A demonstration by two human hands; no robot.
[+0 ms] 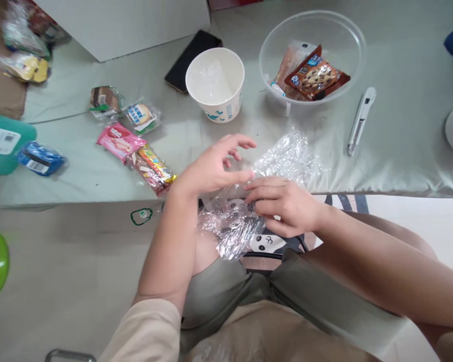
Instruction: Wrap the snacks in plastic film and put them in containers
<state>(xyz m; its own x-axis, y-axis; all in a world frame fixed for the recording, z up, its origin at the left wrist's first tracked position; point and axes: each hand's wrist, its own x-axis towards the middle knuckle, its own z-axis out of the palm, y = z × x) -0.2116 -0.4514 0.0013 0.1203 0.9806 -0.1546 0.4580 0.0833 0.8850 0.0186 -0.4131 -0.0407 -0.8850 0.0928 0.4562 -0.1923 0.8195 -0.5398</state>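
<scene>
Crinkled clear plastic wrap (283,156) stretches from the tabletop over the near edge and hangs down above my lap. My right hand (290,206) has its fingers curled on the middle of this wrap, pinching it. Just to the left, my left hand (219,163) is held with thumb and fingers apart; its thumb tip is at the edge of the wrap, and I see nothing gripped in it. Beyond my hands stand a white paper tub (221,108) and a clear plastic bowl (264,55) with packaged snacks, including a brown cookie packet (317,75).
Left of my left hand lie a pink wafer packet (119,141), a yellow-brown snack bar (153,166) and small wrapped cakes (141,115). A black phone (192,58) is behind the tub. A white utility knife (361,120) lies on the right. A teal container (3,161) is far left.
</scene>
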